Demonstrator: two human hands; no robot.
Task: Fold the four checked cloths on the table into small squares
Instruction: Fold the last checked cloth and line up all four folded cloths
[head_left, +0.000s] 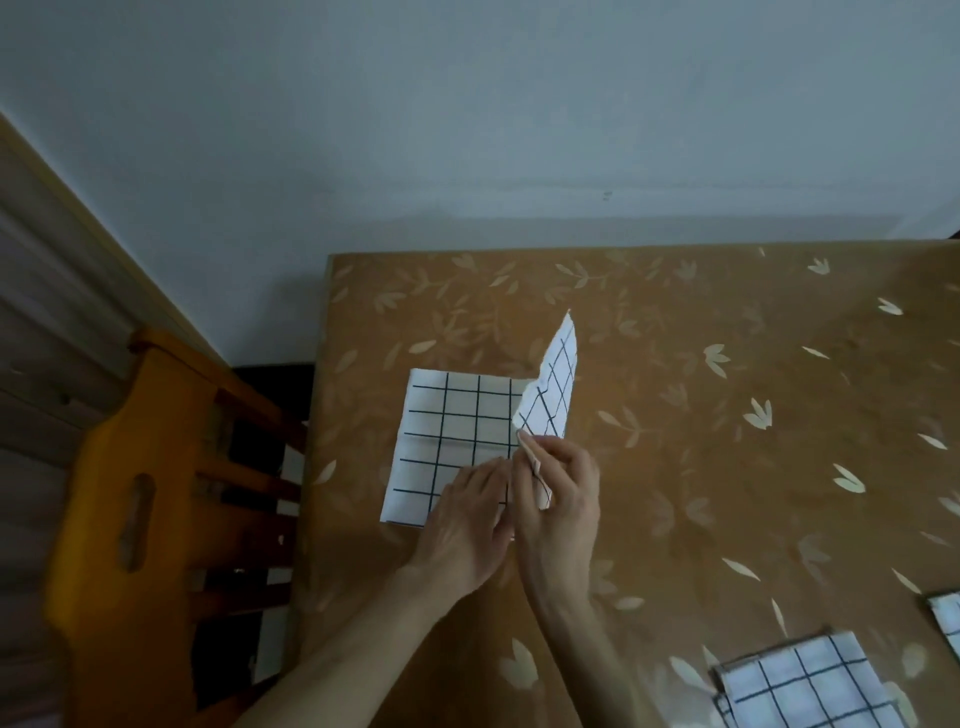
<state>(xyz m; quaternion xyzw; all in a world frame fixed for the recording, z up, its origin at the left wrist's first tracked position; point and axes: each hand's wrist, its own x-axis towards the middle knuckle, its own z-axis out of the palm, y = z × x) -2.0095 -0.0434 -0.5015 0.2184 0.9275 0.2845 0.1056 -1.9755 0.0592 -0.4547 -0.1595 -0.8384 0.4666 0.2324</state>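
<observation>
The checked cloth (457, 441) is spread near the left edge of the brown table (727, 415). Its right side is lifted up, pinched by the right hand (558, 493). The cloth's near part is pressed down by the flat left hand (467, 525). Two folded cloths (800, 686) are seen at the near right.

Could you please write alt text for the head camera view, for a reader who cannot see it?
A person's right hand lifts one edge of a checked cloth on a brown leaf-patterned table while the left hand presses it flat. Two more checked cloths lie at lower right; a wooden chair stands left.
</observation>
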